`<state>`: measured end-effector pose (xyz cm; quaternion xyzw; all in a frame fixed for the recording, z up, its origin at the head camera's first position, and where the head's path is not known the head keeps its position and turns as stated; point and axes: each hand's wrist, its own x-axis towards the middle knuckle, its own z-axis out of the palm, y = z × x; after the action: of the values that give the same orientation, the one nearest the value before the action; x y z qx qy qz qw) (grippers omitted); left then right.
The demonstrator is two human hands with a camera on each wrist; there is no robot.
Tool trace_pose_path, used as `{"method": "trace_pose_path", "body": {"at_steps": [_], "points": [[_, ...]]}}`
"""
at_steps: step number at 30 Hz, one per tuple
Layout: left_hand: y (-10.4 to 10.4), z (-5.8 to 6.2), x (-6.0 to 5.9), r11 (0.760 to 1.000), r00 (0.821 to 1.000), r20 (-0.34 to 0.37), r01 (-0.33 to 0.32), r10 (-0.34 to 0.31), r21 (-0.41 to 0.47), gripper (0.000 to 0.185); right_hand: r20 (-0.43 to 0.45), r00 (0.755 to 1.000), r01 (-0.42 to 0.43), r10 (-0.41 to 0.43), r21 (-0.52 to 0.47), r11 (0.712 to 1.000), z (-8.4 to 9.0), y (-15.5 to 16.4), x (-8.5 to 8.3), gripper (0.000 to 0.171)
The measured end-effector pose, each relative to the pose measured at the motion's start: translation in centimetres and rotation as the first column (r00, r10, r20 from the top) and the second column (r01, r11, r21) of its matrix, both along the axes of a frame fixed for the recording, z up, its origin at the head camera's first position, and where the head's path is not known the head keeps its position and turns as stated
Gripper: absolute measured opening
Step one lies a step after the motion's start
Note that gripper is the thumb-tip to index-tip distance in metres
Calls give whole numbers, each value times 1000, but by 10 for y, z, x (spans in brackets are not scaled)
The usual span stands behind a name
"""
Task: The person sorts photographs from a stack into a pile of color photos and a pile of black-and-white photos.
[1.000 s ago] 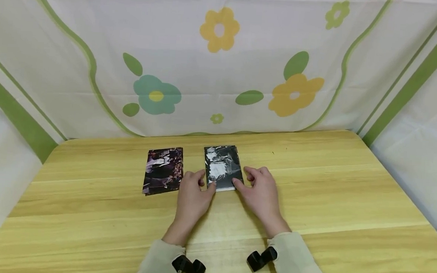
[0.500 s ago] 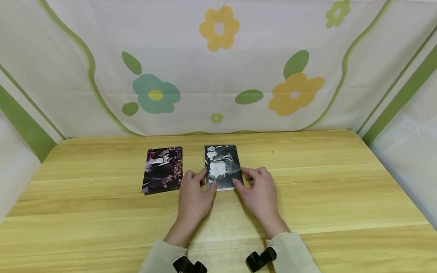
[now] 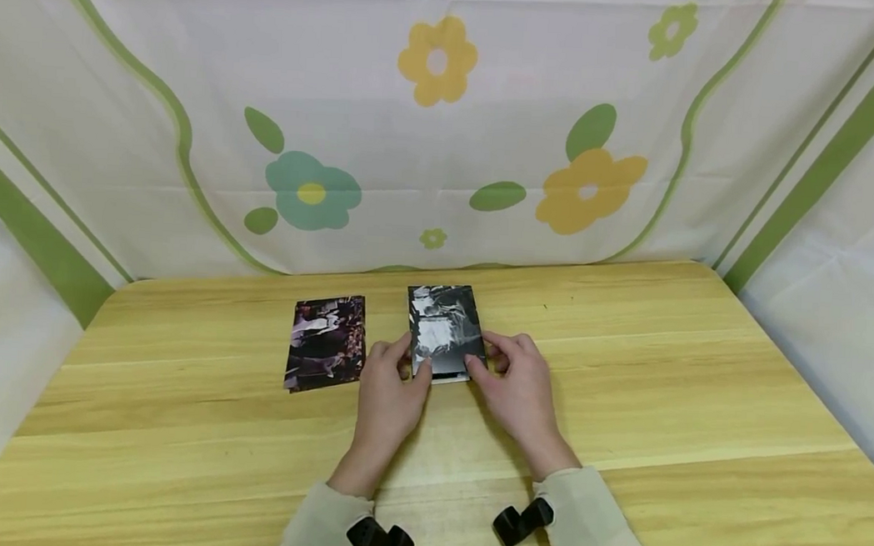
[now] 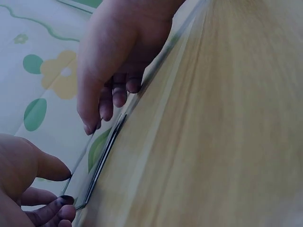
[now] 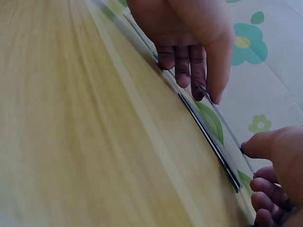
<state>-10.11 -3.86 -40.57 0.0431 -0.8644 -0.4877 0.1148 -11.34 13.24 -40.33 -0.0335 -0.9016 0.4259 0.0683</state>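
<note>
Two hands, left hand (image 3: 388, 387) and right hand (image 3: 516, 382), pinched the near corners of the black-and-white photo (image 3: 444, 330) at mid-frame on the table (image 3: 663, 387), seemingly thin, light, bendable, best lifted by its edges.

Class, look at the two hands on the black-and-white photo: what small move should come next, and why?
Probably lift the black-and-white photo a little further off the table. The left hand and right hand pinch its near corners, and the wrist views show its near edge raised with clear film under the fingers. The other photo lies flat, apart.
</note>
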Motion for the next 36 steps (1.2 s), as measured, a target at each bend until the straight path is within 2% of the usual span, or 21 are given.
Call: {"method": "trace_pose_path", "body": {"at_steps": [10,16,19,25,31,36], "points": [[2,9,-1,993,996,-83,-10,20,118,39,-31,999,24,-26,-82,996,9,5,3,48],[6,15,-1,984,996,-85,6,9,177,39,-45,998,41,-46,-105,994,15,9,4,48],[12,17,-1,978,998,-64,25,-12,208,39,-35,998,49,-53,-108,993,19,16,4,48],[44,22,-7,966,997,-36,75,-68,248,41,8,991,135,-135,-119,984,27,45,2,42],[87,28,-11,962,991,-21,130,-129,240,44,21,962,272,-272,-105,957,33,80,-1,38],[108,29,-10,961,986,-22,168,-168,219,45,27,943,334,-333,-84,939,35,97,-2,39]]}}
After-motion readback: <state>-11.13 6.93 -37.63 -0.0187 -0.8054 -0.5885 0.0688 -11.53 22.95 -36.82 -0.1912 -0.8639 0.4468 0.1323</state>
